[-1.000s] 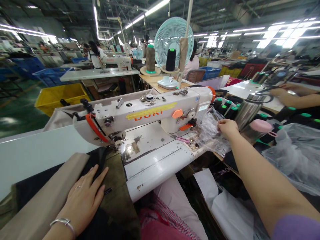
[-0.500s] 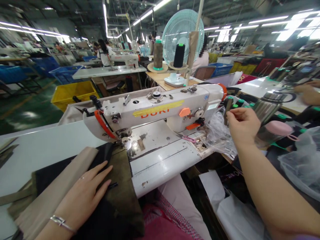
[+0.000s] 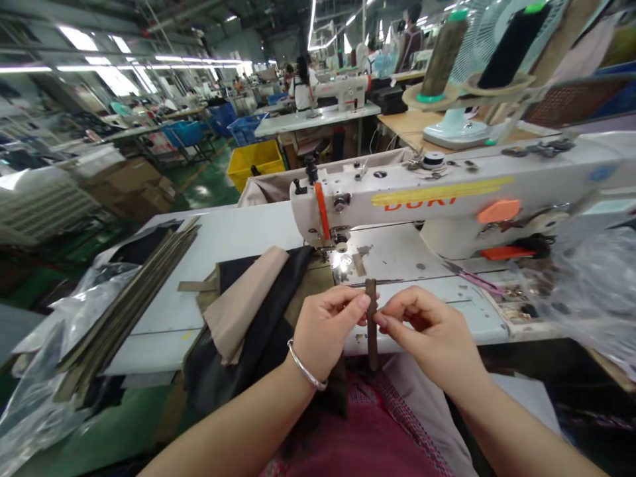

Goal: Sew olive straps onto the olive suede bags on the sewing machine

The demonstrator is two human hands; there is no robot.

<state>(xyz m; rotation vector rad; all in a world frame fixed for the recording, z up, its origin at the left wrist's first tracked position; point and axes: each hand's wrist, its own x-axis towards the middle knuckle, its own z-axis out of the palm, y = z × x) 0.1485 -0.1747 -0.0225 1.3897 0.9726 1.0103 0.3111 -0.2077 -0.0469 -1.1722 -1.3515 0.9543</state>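
A narrow olive-brown fabric strip (image 3: 372, 341) hangs upright in front of the sewing machine (image 3: 422, 199). My left hand (image 3: 330, 324) pinches it between thumb and fingers from the left side. From the right, my right hand (image 3: 430, 331) pinches at the strip's edge with thumb and forefinger. Dark and olive fabric (image 3: 265, 318) lies on the table to the left of my hands, its far end close to the machine's needle area. A beige cloth piece (image 3: 248, 305) rests on top of it.
Pink-handled scissors (image 3: 477, 278) lie on the machine bed at right, near crumpled clear plastic (image 3: 591, 291). A stack of long olive strips (image 3: 129, 311) occupies the table's left end. Thread cones (image 3: 442, 59) and a fan base (image 3: 457, 129) stand behind the machine.
My left hand has lifted off the fabric, and my right hand has come in from the far right. Both now meet at the strip. The view has turned left.
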